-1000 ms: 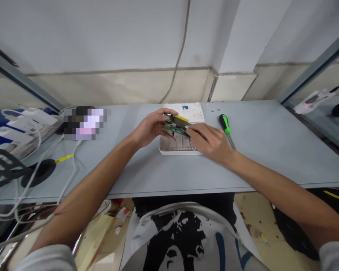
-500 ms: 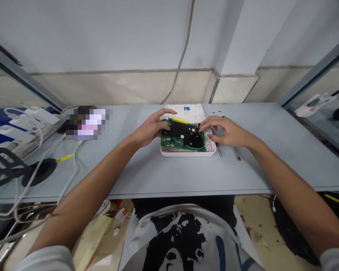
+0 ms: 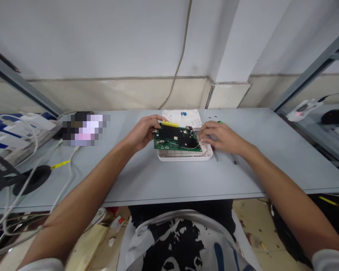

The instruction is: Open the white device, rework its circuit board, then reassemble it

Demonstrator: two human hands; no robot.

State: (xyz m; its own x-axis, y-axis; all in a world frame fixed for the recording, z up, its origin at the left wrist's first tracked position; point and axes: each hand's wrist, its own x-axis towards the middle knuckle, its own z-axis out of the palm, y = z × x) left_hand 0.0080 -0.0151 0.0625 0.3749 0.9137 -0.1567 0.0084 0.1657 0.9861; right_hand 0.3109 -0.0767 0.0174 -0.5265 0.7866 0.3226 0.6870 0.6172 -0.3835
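A green circuit board (image 3: pixel 161 145) with a black cover plate (image 3: pixel 169 132) and a yellow strip (image 3: pixel 170 124) is tilted over a white plastic housing (image 3: pixel 183 158). My left hand (image 3: pixel 145 131) grips the board at its left end, thumb on top. At the right end, my right hand (image 3: pixel 214 136) has its fingers drawn together on a thin white wire (image 3: pixel 194 147) that loops off the board. Its fingertips are partly hidden. A reddish wire lies in the housing beneath. Behind the board sits a white panel (image 3: pixel 193 117) with a small blue piece on it.
Right of the housing lie a screwdriver (image 3: pixel 216 155) and a dark-tipped pen-like tool (image 3: pixel 234 159). A lit, blurred phone (image 3: pixel 86 130), white cables and a black stand (image 3: pixel 32 180) occupy the left. A white handheld device (image 3: pixel 302 110) is at far right.
The board has been lifted and shifted left, out of the housing, by my left hand. My right hand's fingers have moved from the board's black plate to the wire at its right end.
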